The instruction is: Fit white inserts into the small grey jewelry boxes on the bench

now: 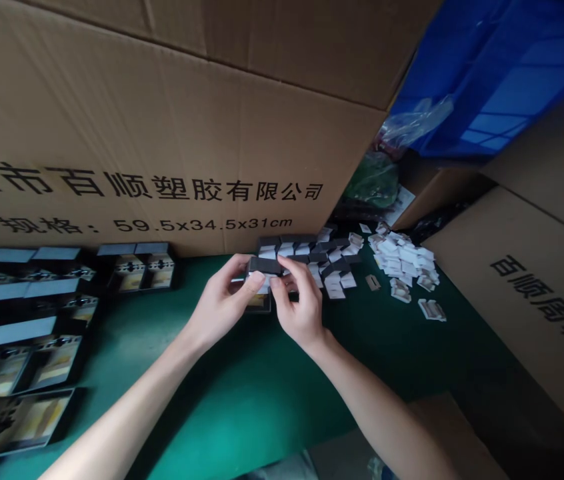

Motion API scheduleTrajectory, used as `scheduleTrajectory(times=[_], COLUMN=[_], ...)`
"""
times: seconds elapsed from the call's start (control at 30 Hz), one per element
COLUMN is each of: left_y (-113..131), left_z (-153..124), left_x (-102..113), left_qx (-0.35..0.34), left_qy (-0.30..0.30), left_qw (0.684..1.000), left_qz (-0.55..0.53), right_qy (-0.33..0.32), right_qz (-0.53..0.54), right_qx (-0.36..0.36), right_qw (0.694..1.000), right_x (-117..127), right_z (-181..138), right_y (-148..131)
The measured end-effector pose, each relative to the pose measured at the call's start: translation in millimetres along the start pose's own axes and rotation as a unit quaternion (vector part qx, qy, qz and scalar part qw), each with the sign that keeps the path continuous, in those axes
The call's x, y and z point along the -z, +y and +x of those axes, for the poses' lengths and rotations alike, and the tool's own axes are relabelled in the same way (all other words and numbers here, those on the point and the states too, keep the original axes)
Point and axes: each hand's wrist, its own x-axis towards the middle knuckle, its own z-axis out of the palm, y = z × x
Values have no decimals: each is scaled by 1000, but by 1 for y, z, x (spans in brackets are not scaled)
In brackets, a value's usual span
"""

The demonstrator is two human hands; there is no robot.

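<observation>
Both hands meet near the middle of the green table, holding one small box with a black top and a white lower part (264, 266). My left hand (229, 293) grips its left end, thumb across the front. On the right end, my right hand (299, 300) pinches it between thumb and fingers. Just below and behind the hands sits an open black case (261, 304), partly hidden. Beyond them, several similar black-and-white pieces (333, 263) stand in rows against the carton. Loose white plastic parts (405, 257) lie heaped to the right.
Open black cases (27, 373) fill the left side of the table (202, 407). A large cardboard carton (172, 133) walls off the back, and another carton (527, 280) stands at right. Behind are a blue crate (502, 87) and plastic bags (375, 177).
</observation>
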Motion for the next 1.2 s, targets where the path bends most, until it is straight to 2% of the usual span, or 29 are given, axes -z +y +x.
scheduleTrajectory(times=[0.3, 0.43, 0.57, 0.83, 1.03, 1.13, 1.2], left_y=[0, 5, 8, 1, 3, 4, 5], left_z=[0, -1, -1, 1, -1, 3, 7], left_x=[3, 5, 6, 8, 7, 12, 16], left_qx=[9, 43, 55, -22, -9, -12, -10], left_qy=[-31, -59, -65, 13, 54, 122, 178], left_qw=[999, 996, 996, 990, 989, 987, 983], left_qz=[-23, -47, -20, 138, 134, 108, 43], right_qy=[13, 26, 30, 17, 7, 20, 22], right_qz=[-1, -16, -24, -24, -20, -16, -17], right_qx=[7, 5, 12, 12, 6, 9, 3], right_qw=[1000, 1000, 999, 999, 1000, 1000, 1000], right_x=[1, 3, 4, 4, 4, 4, 4], right_z=[1, 1, 1, 4, 2, 2, 2], right_y=[-4, -2, 1, -3, -3, -2, -1])
